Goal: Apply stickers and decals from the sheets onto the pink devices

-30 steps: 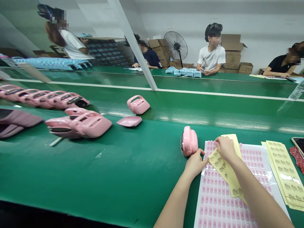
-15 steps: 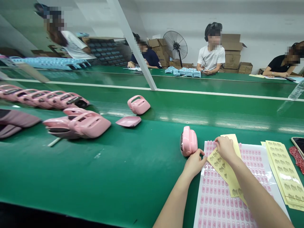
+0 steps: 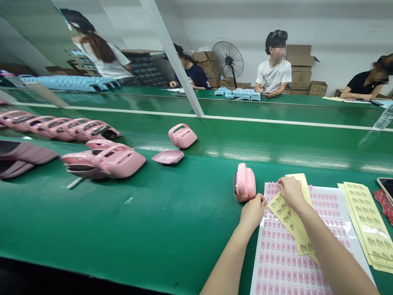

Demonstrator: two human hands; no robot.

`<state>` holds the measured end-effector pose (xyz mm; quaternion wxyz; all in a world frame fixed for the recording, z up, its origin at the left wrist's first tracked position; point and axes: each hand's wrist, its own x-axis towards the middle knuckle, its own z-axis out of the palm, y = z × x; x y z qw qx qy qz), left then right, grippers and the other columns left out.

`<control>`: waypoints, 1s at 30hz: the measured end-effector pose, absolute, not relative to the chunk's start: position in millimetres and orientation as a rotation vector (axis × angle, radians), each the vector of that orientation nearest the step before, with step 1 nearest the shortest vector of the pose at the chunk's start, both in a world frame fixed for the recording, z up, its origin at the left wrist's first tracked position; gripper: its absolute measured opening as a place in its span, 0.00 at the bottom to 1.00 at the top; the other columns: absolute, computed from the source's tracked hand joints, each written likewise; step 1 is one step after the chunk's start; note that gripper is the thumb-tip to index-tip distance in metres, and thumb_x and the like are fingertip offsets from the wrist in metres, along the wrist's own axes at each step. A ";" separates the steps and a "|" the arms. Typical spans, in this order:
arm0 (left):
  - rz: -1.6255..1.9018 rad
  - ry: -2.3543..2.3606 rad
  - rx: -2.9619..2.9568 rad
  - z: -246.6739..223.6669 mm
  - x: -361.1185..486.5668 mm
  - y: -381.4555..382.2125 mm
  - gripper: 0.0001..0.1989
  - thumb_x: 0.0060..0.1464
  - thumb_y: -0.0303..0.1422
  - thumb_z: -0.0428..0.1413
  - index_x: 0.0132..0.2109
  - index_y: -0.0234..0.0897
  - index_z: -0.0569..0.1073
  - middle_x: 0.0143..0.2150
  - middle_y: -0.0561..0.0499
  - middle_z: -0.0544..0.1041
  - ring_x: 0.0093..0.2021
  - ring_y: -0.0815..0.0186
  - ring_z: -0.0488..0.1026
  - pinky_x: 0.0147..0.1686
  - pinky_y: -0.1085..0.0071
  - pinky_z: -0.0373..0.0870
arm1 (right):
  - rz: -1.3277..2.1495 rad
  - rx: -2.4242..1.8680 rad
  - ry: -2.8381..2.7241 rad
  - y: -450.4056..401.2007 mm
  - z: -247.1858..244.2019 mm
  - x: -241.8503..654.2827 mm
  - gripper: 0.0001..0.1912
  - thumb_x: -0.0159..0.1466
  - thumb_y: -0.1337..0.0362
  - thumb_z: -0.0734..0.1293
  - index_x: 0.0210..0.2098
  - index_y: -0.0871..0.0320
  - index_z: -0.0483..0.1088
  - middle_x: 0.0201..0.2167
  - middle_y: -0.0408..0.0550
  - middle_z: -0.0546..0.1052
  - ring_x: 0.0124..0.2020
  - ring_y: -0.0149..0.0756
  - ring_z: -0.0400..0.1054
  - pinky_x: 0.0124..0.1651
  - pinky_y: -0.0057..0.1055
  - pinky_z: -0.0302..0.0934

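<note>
Boxes (image 3: 300, 78), contents hidden, stand beyond hands (image 3: 291, 191) and sheets (image 3: 290, 219).

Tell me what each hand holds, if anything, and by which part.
I cannot tell: the right hand lies over yellow paper sheets, hiding any grip; the left hand, near the white sheet of pink oval stickers, shows no clear hold.

- My green table (image 3: 138, 229) stretches from beneath my fingers far off to their left
- A white sheet of pink stickers (image 3: 268, 246) lies flat below my right fingers (image 3: 282, 182), its left edge near my left fingers (image 3: 260, 197)
- One pink housing (image 3: 246, 184) sits just beyond my left fingers
- Yellow label sheets (image 3: 365, 229) lie overlapped, right of my right fingers
- Well left of my fingers, a shallow pink piece (image 3: 168, 157), then clustered pink housings (image 3: 125, 164)
</note>
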<state>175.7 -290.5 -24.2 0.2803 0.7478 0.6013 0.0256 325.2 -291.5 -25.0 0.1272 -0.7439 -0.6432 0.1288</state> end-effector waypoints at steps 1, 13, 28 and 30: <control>0.059 1.603 2.017 -23.6 175.1 -291.2 0.08 0.58 0.30 0.44 0.40 0.38 0.68 0.39 0.46 0.79 0.40 0.58 0.75 0.32 0.70 0.60 | 0.373 -2.168 -1.872 -291.1 -26.2 325.3 0.14 0.65 0.68 0.54 0.39 0.56 0.70 0.41 0.49 0.75 0.44 0.41 0.63 0.41 0.35 0.48; 0.028 1.472 2.110 -24.4 168.0 -301.5 0.09 0.60 0.30 0.42 0.42 0.40 0.66 0.40 0.47 0.78 0.40 0.58 0.75 0.34 0.70 0.60 | 0.388 -2.185 -1.843 -286.4 -45.4 325.0 0.15 0.66 0.67 0.54 0.44 0.54 0.70 0.44 0.50 0.75 0.46 0.41 0.63 0.42 0.34 0.48; 0.604 1.227 1.754 -39.4 142.5 -307.4 0.05 0.53 0.35 0.47 0.30 0.42 0.61 0.17 0.59 0.62 0.19 0.68 0.64 0.24 0.72 0.56 | 0.495 -1.999 -1.652 -287.1 -52.5 328.1 0.12 0.63 0.68 0.58 0.41 0.56 0.72 0.41 0.50 0.76 0.45 0.41 0.64 0.45 0.36 0.50; 0.687 1.182 1.628 -41.1 139.1 -310.3 0.11 0.52 0.43 0.48 0.29 0.42 0.60 0.14 0.62 0.58 0.15 0.70 0.58 0.20 0.73 0.55 | 0.523 -1.946 -1.599 -286.6 -52.3 329.9 0.11 0.62 0.68 0.59 0.39 0.56 0.72 0.39 0.50 0.76 0.44 0.41 0.65 0.46 0.37 0.51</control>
